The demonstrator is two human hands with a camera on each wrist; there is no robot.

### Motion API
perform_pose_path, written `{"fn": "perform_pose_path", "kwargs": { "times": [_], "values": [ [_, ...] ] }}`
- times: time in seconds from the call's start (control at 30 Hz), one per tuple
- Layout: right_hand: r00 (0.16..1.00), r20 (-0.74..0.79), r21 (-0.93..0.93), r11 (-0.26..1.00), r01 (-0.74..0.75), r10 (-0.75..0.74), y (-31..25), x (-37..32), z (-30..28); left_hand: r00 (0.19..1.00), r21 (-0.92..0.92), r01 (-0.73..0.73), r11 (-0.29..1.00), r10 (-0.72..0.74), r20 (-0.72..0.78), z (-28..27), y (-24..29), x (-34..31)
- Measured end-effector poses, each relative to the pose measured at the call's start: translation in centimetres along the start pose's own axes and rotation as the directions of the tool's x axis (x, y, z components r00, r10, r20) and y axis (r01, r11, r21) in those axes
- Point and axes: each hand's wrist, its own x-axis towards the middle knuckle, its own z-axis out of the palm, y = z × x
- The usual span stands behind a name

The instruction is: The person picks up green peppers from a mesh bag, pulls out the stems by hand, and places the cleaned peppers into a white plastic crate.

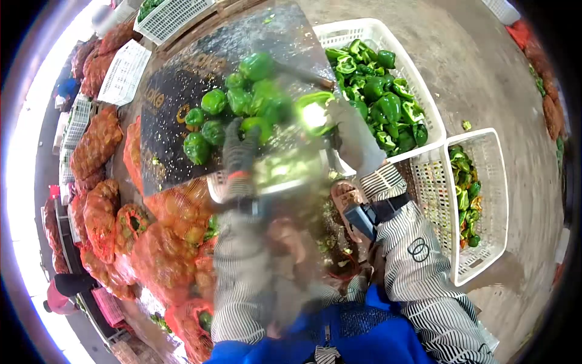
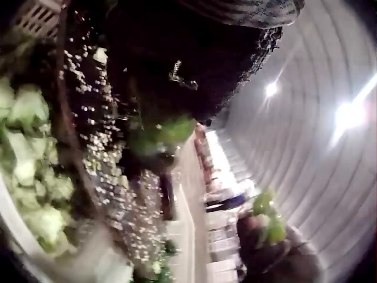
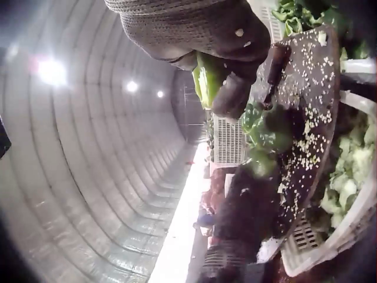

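Note:
In the head view my gloved left hand (image 1: 238,151) reaches over the near edge of the dark board (image 1: 285,36), fingers pointing forward among whole green bell peppers (image 1: 213,101). A blurred green piece (image 1: 259,127) sits beside its fingertips. My gloved right hand (image 1: 354,136) grips a cut bell pepper (image 1: 315,113), its pale hollow side showing. In the right wrist view the fingers curl round that pepper (image 3: 206,81). A wooden-handled knife (image 1: 306,76) lies on the board beyond. Dark glove (image 2: 177,65) fills the top of the left wrist view, above a blurred pepper (image 2: 168,132).
A white crate (image 1: 433,115) of cut peppers stands right of the board, with a second crate (image 1: 503,200) nearer. Below the board's near edge a container (image 1: 291,187) holds pale green scraps. Orange mesh sacks (image 1: 163,261) crowd the left. Seeds speckle the board.

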Motion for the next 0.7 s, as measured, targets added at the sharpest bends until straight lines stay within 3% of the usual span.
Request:
{"fn": "perform_pose_path", "kwargs": {
  "times": [0.03,0.07,0.1,0.13,0.17,0.2,0.23,0.27,0.3,0.33,0.37,0.43,0.47,0.53,0.57,0.6,0.63,0.67,0.7],
  "values": [
    [1.000,-0.017,-0.237,0.971,0.022,-0.027,-0.6,-0.7,0.2,0.984,0.321,-0.170,0.932,0.180,-0.002,1.6,-3.6,1.1],
    [0.999,-0.019,-0.242,0.970,0.030,-0.035,0.8,0.4,-1.1,0.998,0.503,0.052,0.863,-0.060,0.001,1.5,-1.5,0.4],
    [0.965,0.035,-0.433,0.867,0.248,-0.259,3.0,2.2,-2.6,0.997,0.569,0.046,0.821,-0.002,-0.077,1.4,0.1,-0.2],
    [0.884,0.129,-0.585,0.685,0.434,-0.449,5.3,3.6,-4.4,0.987,0.637,0.049,0.769,0.061,-0.149,1.2,1.1,-0.5],
    [0.983,-0.063,-0.562,0.820,0.110,-0.174,2.0,1.8,-2.1,0.922,0.568,-0.129,0.813,0.309,-0.233,0.7,1.1,-0.5],
    [0.983,-0.064,-0.553,0.826,0.107,-0.170,1.5,1.6,-1.9,0.923,0.577,-0.129,0.807,0.311,-0.228,-0.1,2.9,-1.4],
    [0.988,-0.044,-0.580,0.809,0.093,-0.146,1.6,1.3,-1.7,0.958,0.163,-0.272,0.948,0.283,-0.052,-1.4,6.2,-3.4],
    [0.993,-0.022,-0.608,0.790,0.081,-0.118,1.6,1.1,-1.5,0.940,-0.297,-0.272,0.915,0.319,0.121,-2.3,9.3,-5.4],
    [0.994,-0.020,-0.602,0.795,0.075,-0.108,1.6,1.0,-1.3,0.859,-0.203,-0.461,0.864,0.492,0.141,-2.7,11.9,-7.2],
    [0.989,0.084,-0.707,0.691,0.147,-0.125,1.5,0.9,-1.2,0.745,-0.117,-0.632,0.766,0.642,0.181,-2.5,13.5,-8.7],
    [0.975,0.186,-0.789,0.573,0.222,-0.121,1.5,0.7,-1.2,0.762,0.043,-0.628,0.777,0.604,0.233,-2.1,13.5,-9.7],
    [0.927,0.359,-0.878,0.298,0.374,-0.107,0.9,-0.1,-0.9,0.830,-0.001,-0.517,0.856,0.502,0.242,-1.2,13.4,-11.2],
    [0.930,0.352,-0.879,0.303,0.368,-0.106,1.1,-0.3,-1.0,0.856,-0.073,-0.457,0.886,0.461,0.233,-0.6,12.8,-11.8],
    [0.927,0.374,-0.917,0.141,0.373,-0.016,1.6,-0.3,-1.5,0.849,-0.169,-0.439,0.882,0.469,0.244,0.6,10.7,-12.2],
    [0.929,0.363,-0.912,0.235,0.337,0.077,1.9,0.5,-1.9,0.846,-0.257,-0.420,0.870,0.478,0.237,1.0,9.9,-12.3],
    [0.928,0.364,-0.912,0.233,0.338,0.079,1.6,0.2,-1.7,0.847,-0.258,-0.419,0.871,0.477,0.234,0.7,10.6,-12.1],
    [0.956,0.274,-0.867,0.456,0.199,0.104,1.1,-0.2,-1.3,0.864,-0.728,0.085,0.680,0.313,0.394,0.1,11.8,-11.9],
    [0.970,0.189,-0.760,0.649,0.045,0.154,1.0,-0.7,-0.9,0.764,-0.806,0.570,0.160,0.256,0.592,-0.3,12.4,-12.0],
    [0.979,0.186,-0.677,0.733,0.068,0.081,2.1,-0.6,-1.0,0.769,-0.816,0.561,0.139,0.276,0.576,-0.1,12.1,-11.9]
  ]
}}
